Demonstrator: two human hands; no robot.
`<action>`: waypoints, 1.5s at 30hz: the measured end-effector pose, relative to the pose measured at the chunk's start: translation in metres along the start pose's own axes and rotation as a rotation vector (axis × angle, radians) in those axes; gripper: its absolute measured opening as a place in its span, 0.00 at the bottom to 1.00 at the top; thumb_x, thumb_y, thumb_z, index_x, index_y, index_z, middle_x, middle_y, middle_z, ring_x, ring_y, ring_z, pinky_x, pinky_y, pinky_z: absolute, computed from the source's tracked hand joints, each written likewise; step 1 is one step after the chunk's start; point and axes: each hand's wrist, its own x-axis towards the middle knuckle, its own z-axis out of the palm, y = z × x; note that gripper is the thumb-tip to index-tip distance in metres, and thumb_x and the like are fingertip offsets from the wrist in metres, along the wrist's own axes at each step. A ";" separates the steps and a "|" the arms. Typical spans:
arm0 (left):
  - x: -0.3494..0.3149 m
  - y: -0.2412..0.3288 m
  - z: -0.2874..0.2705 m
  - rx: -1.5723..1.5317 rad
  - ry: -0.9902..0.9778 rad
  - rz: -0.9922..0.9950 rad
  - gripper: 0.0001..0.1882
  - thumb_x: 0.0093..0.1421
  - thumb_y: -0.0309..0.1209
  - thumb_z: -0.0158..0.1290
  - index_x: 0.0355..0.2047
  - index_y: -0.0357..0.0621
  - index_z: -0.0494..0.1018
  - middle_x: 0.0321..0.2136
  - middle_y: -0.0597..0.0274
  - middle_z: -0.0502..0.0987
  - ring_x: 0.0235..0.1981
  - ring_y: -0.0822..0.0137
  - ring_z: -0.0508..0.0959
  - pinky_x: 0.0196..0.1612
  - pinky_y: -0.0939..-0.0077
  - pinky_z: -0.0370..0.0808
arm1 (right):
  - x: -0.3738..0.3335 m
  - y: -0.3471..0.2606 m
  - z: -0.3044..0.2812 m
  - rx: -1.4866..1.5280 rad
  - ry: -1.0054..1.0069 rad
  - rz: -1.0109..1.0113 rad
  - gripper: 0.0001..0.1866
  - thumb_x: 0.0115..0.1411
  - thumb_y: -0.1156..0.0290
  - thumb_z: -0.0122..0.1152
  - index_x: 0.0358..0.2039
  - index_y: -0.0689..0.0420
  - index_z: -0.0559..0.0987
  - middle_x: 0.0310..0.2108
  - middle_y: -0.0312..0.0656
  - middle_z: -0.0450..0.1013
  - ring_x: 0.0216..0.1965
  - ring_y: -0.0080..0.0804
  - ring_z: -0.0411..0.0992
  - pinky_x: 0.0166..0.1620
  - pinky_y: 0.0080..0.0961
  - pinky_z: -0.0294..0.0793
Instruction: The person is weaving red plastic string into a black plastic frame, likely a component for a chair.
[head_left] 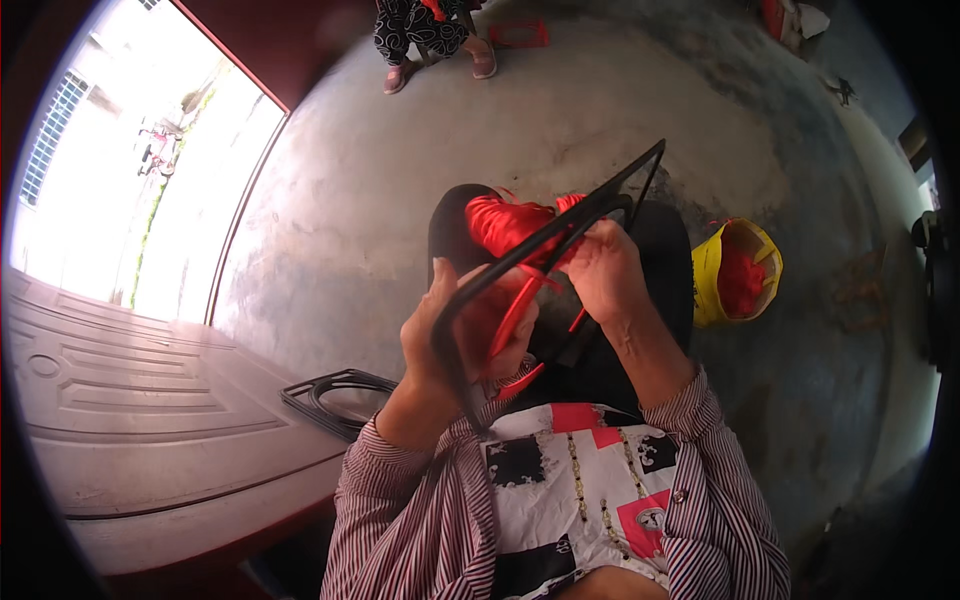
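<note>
In front of my lap I hold up a thin black frame (590,212) with bent corners, tilted up to the right. My left hand (425,325) is at its lower left, thumb raised and fingers curled behind the bar, partly hidden and blurred. My right hand (608,272) is closed around the bars farther right, its fingertips by red material. A shiny red bundle (503,225) lies over my knee, behind the frame. From it a red strip (515,315) runs down across the frame toward my left palm.
More black frames (335,395) lie to my left, beside a pale panelled door (150,390). A yellow bag (708,275) with red material (742,280) inside stands right of my knee. Across the concrete floor (350,170) a person (425,35) sits, near a red basket (520,34).
</note>
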 end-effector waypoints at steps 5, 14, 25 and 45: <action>-0.005 0.005 -0.016 0.306 0.051 0.218 0.24 0.67 0.50 0.44 0.51 0.44 0.70 0.24 0.54 0.69 0.10 0.72 0.64 0.09 0.80 0.58 | -0.036 -0.032 0.017 0.048 -0.159 -0.151 0.18 0.53 0.59 0.51 0.35 0.61 0.74 0.38 0.51 0.76 0.47 0.47 0.71 0.59 0.44 0.63; -0.005 0.019 -0.022 0.294 0.193 0.189 0.18 0.62 0.32 0.55 0.51 0.48 0.65 0.20 0.58 0.69 0.10 0.73 0.64 0.09 0.80 0.57 | -0.065 -0.040 0.072 -0.117 -0.459 -0.146 0.24 0.69 0.47 0.40 0.39 0.59 0.69 0.17 0.35 0.65 0.20 0.27 0.65 0.48 0.33 0.67; -0.005 0.019 -0.039 0.093 0.292 0.219 0.19 0.65 0.40 0.50 0.51 0.44 0.70 0.28 0.56 0.74 0.10 0.73 0.61 0.10 0.79 0.57 | -0.046 -0.038 0.044 -0.055 -0.047 0.027 0.24 0.59 0.73 0.52 0.57 0.63 0.68 0.45 0.49 0.73 0.47 0.40 0.74 0.55 0.37 0.71; -0.004 -0.019 0.005 0.278 0.017 0.315 0.15 0.69 0.28 0.44 0.50 0.29 0.70 0.39 0.60 0.76 0.35 0.73 0.78 0.41 0.80 0.76 | -0.020 -0.002 0.043 -0.028 -0.209 0.225 0.31 0.59 0.51 0.60 0.50 0.68 0.73 0.51 0.50 0.71 0.51 0.40 0.73 0.60 0.36 0.68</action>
